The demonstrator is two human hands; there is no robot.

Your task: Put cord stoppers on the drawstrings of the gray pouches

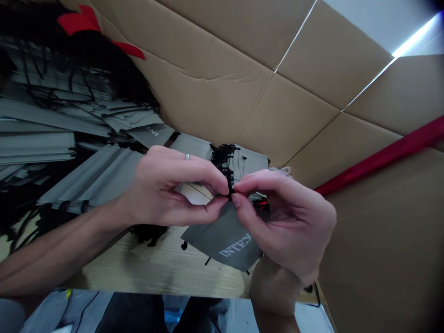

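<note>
A grey drawstring pouch with white "INTEX" lettering hangs tilted below my fingertips, just over the table. My left hand, with a ring on one finger, pinches a bit of black cord at the pouch's upper corner between thumb and forefinger. From the other side, my right hand pinches the same spot, its fingertips almost touching the left ones. The exact shape of the cord there is mostly covered by my fingers. A small black and red object shows partly behind my right hand.
Stacked grey pouches with black cords fill the left side. More pouches and black cord clippings lie behind my hands. Cardboard walls enclose the wooden table; a red strip crosses at right.
</note>
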